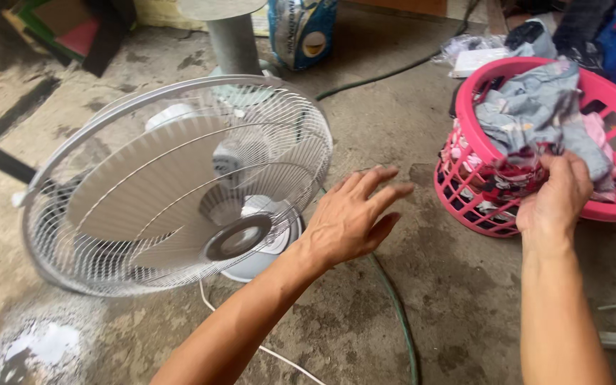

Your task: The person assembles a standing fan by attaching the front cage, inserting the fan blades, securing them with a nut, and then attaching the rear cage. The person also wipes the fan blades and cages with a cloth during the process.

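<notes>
floor lot: fan, basket, 2 hands

item 1, left hand (351, 217): fingers spread wide, palm down, holding nothing. it hangs above the concrete floor (422, 285), between the fan and the basket, just beside the fan's right rim. of the 2 hands it is the nearer to the fan.

item 2, right hand (556, 194): fingers curled onto the clothes (536, 114) at the basket's near rim, gripping or pressing a fold of dark fabric; how firm the hold is cannot be told. the clothes lie directly under and beyond the fingers, heaped up and away toward the far rim.

item 3, basket (611, 207): pink plastic, lattice walls, tilted toward the camera, at the right edge of the floor. filled over the rim with grey, pink and dark garments.

item 4, fan (180, 185): white wire cage with pale blades, lying tilted back, grille facing up and toward the camera. dark hub ring low on the grille. it lies to the left of the left hand; its face runs from the lower left up to the upper right, ending near the fingertips.

item 5, hose (397, 314): green, runs along the floor from under the left wrist toward the near edge.

item 6, cord (272, 353): white, thin, passes under the left forearm.

item 7, bag (299, 32): blue printed sack, far edge, beside a grey post (233, 43).

item 8, puddle (37, 346): near left corner of the floor.
</notes>
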